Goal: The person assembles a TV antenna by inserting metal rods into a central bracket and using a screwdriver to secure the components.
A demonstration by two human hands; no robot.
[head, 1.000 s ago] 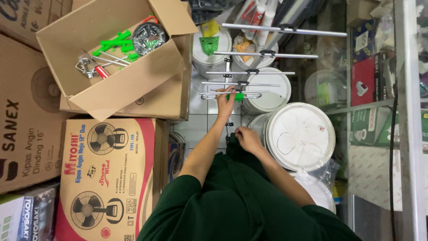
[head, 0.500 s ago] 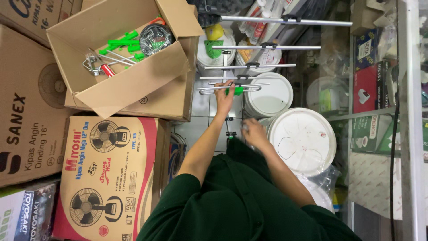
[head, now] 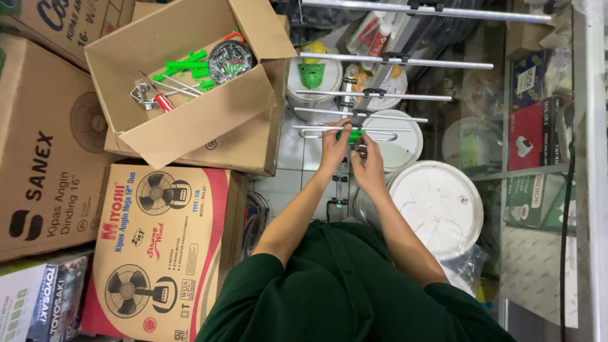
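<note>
A metal rod antenna (head: 392, 61) stands in front of me, with several silver cross rods along a dark central boom. A green plastic clip (head: 352, 133) sits on the lowest, looped rod (head: 386, 135). My left hand (head: 332, 143) grips that loop just left of the clip. My right hand (head: 369, 163) is just below the clip, and its fingers pinch the clip and the boom. Both forearms come up from my dark green shirt (head: 342, 291).
An open cardboard box (head: 190, 120) at upper left holds green plastic parts (head: 180, 65), metal clamps and a coil. Fan cartons (head: 158, 253) are stacked at left. White bucket lids (head: 437, 202) lie at right, beside a shelf with small boxes (head: 529, 136).
My right hand has moved up the boom from a lower point to the green clip, next to the left hand. The left hand stayed on the looped rod.
</note>
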